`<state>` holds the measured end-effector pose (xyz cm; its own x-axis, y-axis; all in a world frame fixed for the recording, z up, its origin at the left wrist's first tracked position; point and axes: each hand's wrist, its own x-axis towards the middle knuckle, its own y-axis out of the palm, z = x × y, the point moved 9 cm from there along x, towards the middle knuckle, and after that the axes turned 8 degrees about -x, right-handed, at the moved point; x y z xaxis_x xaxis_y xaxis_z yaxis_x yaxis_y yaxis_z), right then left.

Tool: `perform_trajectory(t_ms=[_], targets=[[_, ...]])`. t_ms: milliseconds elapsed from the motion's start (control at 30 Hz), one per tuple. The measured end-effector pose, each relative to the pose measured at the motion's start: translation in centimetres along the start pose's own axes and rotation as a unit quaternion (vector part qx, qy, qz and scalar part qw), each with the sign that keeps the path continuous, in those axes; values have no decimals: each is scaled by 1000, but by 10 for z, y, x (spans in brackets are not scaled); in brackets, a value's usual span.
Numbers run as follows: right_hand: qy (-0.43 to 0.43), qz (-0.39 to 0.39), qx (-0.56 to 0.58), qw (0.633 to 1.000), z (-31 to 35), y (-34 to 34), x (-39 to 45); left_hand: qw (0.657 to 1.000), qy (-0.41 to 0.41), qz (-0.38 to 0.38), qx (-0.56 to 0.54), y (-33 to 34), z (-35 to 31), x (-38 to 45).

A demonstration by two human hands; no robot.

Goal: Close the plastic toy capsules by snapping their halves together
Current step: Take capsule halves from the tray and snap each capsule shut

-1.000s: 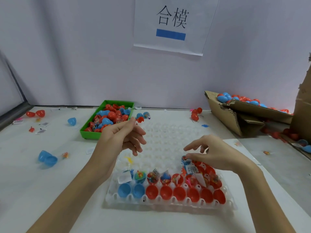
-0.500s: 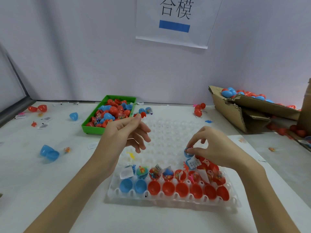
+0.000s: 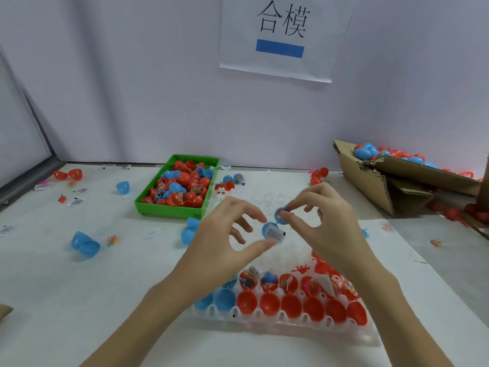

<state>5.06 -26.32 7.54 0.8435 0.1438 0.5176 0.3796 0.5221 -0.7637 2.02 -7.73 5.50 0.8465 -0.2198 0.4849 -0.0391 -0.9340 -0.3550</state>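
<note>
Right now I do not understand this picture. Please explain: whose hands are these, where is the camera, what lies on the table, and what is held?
No machine here: a person works with bare hands, and the camera sits on their head, looking down. The right hand pinches an open blue capsule with a small packet inside; the left hand reaches to it with fingers spread. On the white table lie a clear tray of open capsule halves, a green bin of capsules, and a cardboard box holding more.
</note>
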Motion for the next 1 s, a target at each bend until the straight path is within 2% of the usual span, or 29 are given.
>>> perform_trajectory(t_ms=[133, 267, 400, 500, 600, 700, 800, 1000], targets=[[-45, -50, -30, 997, 27, 5, -7, 978, 73, 26, 195, 11, -4, -6], [-46, -63, -50, 996, 34, 7, -9, 959, 123, 8, 256, 9, -11, -7], [-18, -84, -30, 996, 28, 2, -8, 984, 77, -52, 154, -6, -8, -3], [41, -90, 29, 995, 17, -2, -7, 997, -2, -32, 74, -5, 7, 0], [110, -50, 117, 986, 5, 5, -8, 999, -45, -27, 2, -2, 11, -1], [157, -18, 191, 969, 0, 12, -10, 995, -38, -75, -47, -8, 6, -3], [188, 6, 248, 950, 0, 22, -13, 991, -11, -122, -44, -15, -2, -4], [153, -2, 343, 927, 20, 25, -17, 993, 20, -111, -25, -12, -9, -5]])
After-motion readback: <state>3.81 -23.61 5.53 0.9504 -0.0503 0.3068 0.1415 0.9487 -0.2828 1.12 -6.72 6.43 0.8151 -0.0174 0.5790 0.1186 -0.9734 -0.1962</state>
